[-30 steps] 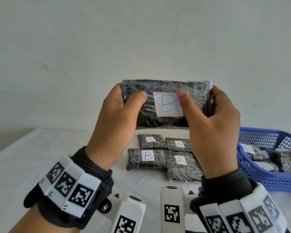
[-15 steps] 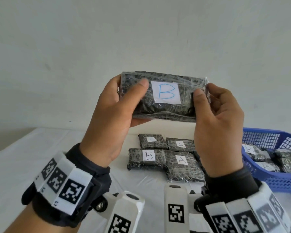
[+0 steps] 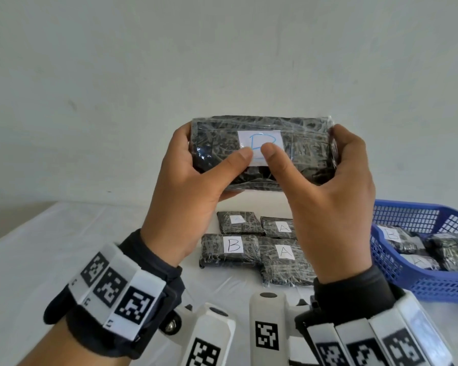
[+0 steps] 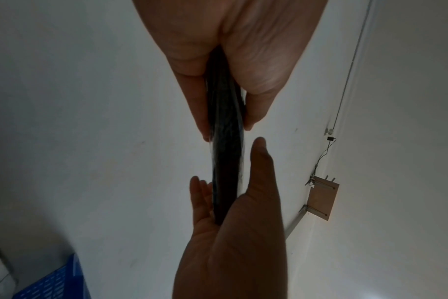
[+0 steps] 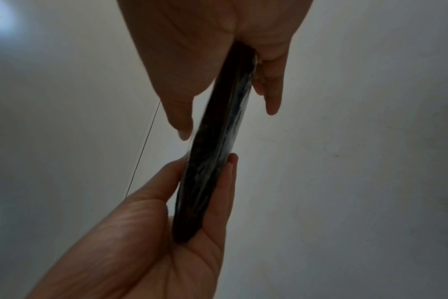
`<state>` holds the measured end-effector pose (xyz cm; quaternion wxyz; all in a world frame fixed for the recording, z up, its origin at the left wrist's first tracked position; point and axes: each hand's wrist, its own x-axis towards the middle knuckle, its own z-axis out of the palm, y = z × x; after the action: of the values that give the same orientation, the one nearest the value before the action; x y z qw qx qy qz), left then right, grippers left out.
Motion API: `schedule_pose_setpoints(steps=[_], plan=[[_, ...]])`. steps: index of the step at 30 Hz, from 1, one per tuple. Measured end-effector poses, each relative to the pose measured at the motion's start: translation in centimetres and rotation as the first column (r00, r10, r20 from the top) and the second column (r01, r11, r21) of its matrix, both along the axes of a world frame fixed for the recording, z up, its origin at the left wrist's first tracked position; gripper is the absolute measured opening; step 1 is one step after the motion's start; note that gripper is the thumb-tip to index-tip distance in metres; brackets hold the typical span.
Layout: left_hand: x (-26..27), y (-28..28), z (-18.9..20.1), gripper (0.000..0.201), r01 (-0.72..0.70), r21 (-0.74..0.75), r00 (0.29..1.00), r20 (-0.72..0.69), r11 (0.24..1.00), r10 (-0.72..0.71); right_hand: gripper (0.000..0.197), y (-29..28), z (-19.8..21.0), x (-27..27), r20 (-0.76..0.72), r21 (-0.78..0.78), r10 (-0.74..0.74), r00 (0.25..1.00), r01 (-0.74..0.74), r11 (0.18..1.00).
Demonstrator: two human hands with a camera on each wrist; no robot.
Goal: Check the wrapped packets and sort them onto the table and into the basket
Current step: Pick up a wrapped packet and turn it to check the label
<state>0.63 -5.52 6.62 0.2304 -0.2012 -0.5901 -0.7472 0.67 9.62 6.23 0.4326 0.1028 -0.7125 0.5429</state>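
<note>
A person lifts a wrapped packet (image 3: 262,151) clear of the surface (image 3: 64,247) for inspection, gripping it at both short ends. The left hand (image 3: 188,191) and right hand (image 3: 328,196) each curl round an end, fingers behind and thumbs laid across the front, where the two thumb tips meet over a white paper label (image 3: 259,146) marked with what appears to be a blue letter B. The packet is held upright, its labelled face toward the head camera; both wrist views show it edge-on as a thin dark slab pinched between thumb and fingers.

Below it, toward the middle of the surface, four more packets (image 3: 254,247) lie touching in a tight block, two reading A and one B; the fourth label is too faint to read. A blue basket (image 3: 413,283) at the right edge of the surface holds several others.

The packet looks light and flat, its dark fibrous filling bound in clear film that catches the light. That film is likely slick, and the contents probably give a little under pressure, so a hold at the two ends, or a pinch across the flat faces, seems the safest purchase. A single hand should be able to carry it for the drop. Dragging thumbs over the label could scuff or lift it.
</note>
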Motion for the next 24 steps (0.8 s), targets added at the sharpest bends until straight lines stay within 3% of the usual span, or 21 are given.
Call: schedule_pose_setpoints(steps=[6, 10, 13, 16, 18, 20, 23, 24], plan=[[-0.4, -0.7, 0.2, 0.045, 0.026, 0.008, 1.000, 0.011, 1.000, -0.026, 0.097, 0.3, -0.1, -0.5, -0.007, -0.024, 0.073, 0.997, -0.073, 0.997], [-0.7, -1.4, 0.4, 0.038, 0.101, 0.032, 0.994, 0.025, 0.994, -0.102, 0.060, 1.0, 0.0, -0.8, -0.014, -0.114, 0.158, 0.987, -0.158, 0.981], [-0.7, -1.8, 0.7, 0.033, 0.136, 0.037, 0.990, 0.031, 0.990, -0.137, 0.061, 1.3, 0.0, -1.2, -0.014, -0.214, 0.214, 0.977, -0.212, 0.954], [-0.8, -1.8, 0.6, 0.034, 0.145, 0.050, 0.988, 0.050, 0.988, -0.147, 0.046, 1.6, 0.2, -1.1, -0.020, -0.355, 0.395, 0.918, -0.376, 0.856], [-0.8, -1.7, 0.7, 0.033, 0.141, 0.051, 0.987, 0.071, 0.989, -0.144, 0.041, 1.9, 0.2, -1.0, -0.017, -0.360, 0.459, 0.889, -0.433, 0.826], [-0.8, -1.7, 0.7, 0.030, 0.155, 0.085, 0.983, 0.087, 0.984, -0.162, 0.046, 2.3, 0.1, -1.2, -0.011, -0.305, 0.458, 0.889, -0.439, 0.845], [-0.6, -1.9, 1.0, 0.028, 0.220, 0.156, 0.963, 0.120, 0.963, -0.240, 0.083, 2.8, 0.0, -1.1, 0.030, -0.132, 0.429, 0.903, -0.422, 0.897], [-0.6, -1.9, 1.0, 0.030, 0.232, 0.166, 0.957, 0.137, 0.959, -0.255, 0.088, 2.9, -0.1, -1.0, 0.019, -0.105, 0.434, 0.901, -0.430, 0.897]])
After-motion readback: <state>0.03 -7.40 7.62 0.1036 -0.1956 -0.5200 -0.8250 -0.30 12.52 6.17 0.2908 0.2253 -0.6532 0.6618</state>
